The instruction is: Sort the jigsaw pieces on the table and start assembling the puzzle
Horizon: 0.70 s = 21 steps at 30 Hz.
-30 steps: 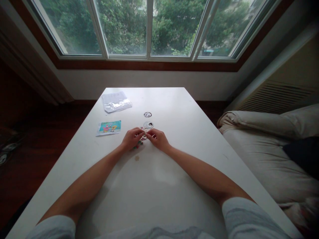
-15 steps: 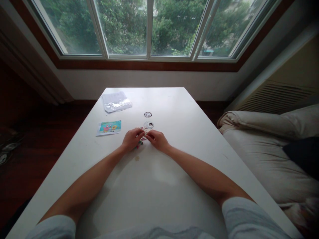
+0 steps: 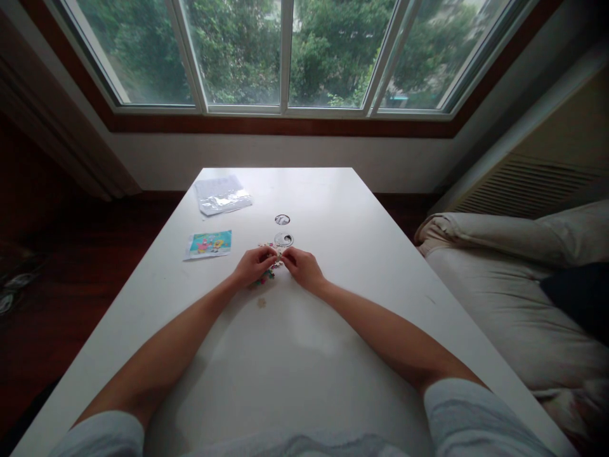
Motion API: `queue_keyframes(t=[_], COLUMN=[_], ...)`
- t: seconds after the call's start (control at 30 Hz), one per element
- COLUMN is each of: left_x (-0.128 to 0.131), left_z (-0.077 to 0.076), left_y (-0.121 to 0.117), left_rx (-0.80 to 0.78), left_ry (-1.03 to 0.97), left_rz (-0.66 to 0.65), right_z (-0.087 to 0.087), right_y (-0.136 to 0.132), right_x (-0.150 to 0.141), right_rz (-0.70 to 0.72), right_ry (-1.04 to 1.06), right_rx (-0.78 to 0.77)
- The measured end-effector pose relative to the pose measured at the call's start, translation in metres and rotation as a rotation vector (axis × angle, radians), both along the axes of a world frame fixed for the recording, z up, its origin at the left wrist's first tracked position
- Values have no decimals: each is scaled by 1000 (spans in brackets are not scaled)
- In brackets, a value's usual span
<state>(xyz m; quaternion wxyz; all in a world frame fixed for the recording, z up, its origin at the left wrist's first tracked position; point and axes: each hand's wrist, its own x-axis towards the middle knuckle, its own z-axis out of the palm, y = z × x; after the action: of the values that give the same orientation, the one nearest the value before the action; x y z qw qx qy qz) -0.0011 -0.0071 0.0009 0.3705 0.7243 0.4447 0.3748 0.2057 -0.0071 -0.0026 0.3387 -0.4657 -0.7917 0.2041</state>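
Note:
My left hand [image 3: 254, 265] and my right hand [image 3: 301, 266] meet above the middle of the white table [image 3: 304, 368], fingertips pinched close together. Between them is a tiny pale jigsaw puzzle piece [image 3: 279, 256], mostly covered by the fingers. Under and beside my left hand lies a loose pile of small colourful puzzle pieces [image 3: 266, 277], partly hidden by the hands. One tan piece [image 3: 261, 303] with a knobbed outline lies apart, nearer to me.
Just beyond my hands lies a round silvery item [image 3: 284, 239], with a smaller dark-rimmed disc [image 3: 282, 219] behind it. A bright cartoon picture card [image 3: 209, 244] and a clear plastic bag [image 3: 222, 194] with paper lie left. A sofa [image 3: 504, 298] stands right of the table.
My hands stay in nearly the same place, with only slight finger movement. The pale piece between the fingertips shows a little more now. Everything else on the table is unmoved.

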Motion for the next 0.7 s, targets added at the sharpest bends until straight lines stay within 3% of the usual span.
queue_keyframes(t=[0.4,0.53,0.7], left_x=[-3,-1,-2], left_z=[2,3,-1], left_y=[2,2,2], left_rx=[-98,-73,45], left_ry=[-114,-127,10], left_rz=[-97,-28,116], right_z=[2,-1,-2], right_y=[-7,-2,1], right_x=[-4,-5,-4], right_rz=[-18,8,36], right_ry=[32,90,162], right_rx=[49,2,-41])
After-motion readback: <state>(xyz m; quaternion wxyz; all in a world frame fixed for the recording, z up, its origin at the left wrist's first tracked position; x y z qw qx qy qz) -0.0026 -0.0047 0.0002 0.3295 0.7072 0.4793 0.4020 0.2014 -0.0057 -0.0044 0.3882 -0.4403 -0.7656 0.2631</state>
